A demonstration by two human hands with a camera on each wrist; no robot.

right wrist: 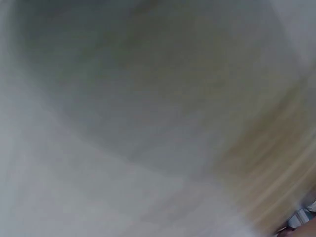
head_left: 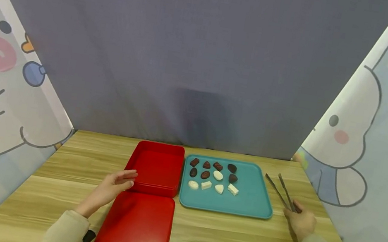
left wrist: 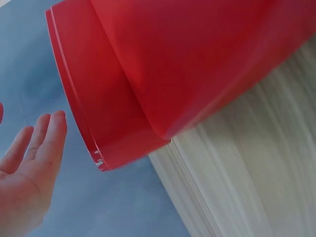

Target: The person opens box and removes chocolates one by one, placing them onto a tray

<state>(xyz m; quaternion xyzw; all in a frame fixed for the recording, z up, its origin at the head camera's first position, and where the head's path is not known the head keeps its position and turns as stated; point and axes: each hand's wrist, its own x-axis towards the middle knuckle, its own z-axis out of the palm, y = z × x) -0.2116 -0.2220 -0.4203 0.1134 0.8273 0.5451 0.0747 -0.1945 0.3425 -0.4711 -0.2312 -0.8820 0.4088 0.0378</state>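
Note:
My left hand (head_left: 114,186) is held beside the left wall of a red box (head_left: 159,190), fingers extended and gripping nothing. In the left wrist view its fingers point up near the box's rim; I cannot tell whether they touch it. At the right, my right hand (head_left: 300,221) grips metal tongs (head_left: 286,191) by the handle end, their two tips spread apart. These tips lie just right of a teal tray (head_left: 254,197). Dark chocolates (head_left: 193,172) and white chocolates (head_left: 218,175) sit in rows on the tray's left part. The right wrist view is badly blurred.
A red lid-like tray (head_left: 140,226) lies in front of the red box, near the left forearm. All of it stands on a wood-grain table (head_left: 217,241). A grey curtain (head_left: 196,54) closes the back, with cartoon-printed sheets at both sides.

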